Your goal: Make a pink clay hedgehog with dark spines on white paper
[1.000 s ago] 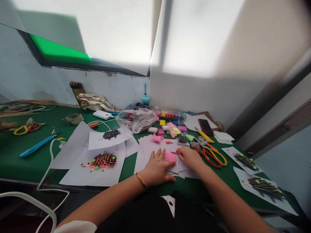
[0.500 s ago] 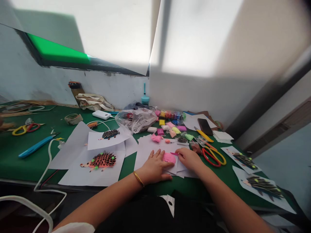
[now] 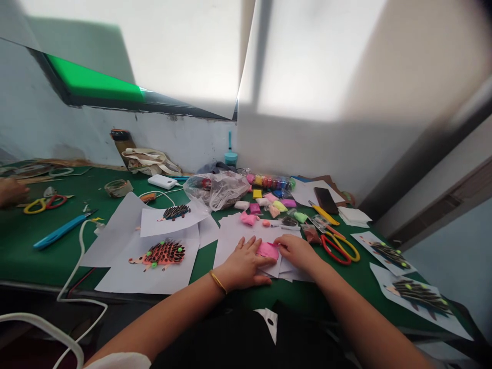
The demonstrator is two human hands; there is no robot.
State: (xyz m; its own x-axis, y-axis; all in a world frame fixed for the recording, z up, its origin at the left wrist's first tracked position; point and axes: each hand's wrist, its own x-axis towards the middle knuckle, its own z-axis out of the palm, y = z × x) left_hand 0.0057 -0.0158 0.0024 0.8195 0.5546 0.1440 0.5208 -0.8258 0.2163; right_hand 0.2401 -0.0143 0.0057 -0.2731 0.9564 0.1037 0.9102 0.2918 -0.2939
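Note:
A flattened patch of pink modelling clay (image 3: 268,250) lies on white paper (image 3: 234,238) in front of me. My left hand (image 3: 244,264) rests flat on the paper with its fingers spread, against the clay's left side. At the clay's upper right edge, my right hand (image 3: 296,251) is closed in a pinch round a thin magenta clay tool, of which only a sliver shows. Just beyond, a lump of pink clay (image 3: 249,219) sits on its wrapper. A white marker-like pen with an orange tip (image 3: 266,223) lies near it.
Red-and-yellow scissors (image 3: 338,248), a yellow utility knife (image 3: 325,212) and a phone (image 3: 325,200) lie to the right. Several coloured clay packets (image 3: 280,205) sit behind. Hedgehog pictures (image 3: 163,254) lie on both sides. At far left is another person's hand (image 3: 11,193).
The magenta tool's tip showed more plainly before; my right hand has shifted slightly left along the clay's upper edge. My left hand stays put. The other person's hand has come further into view.

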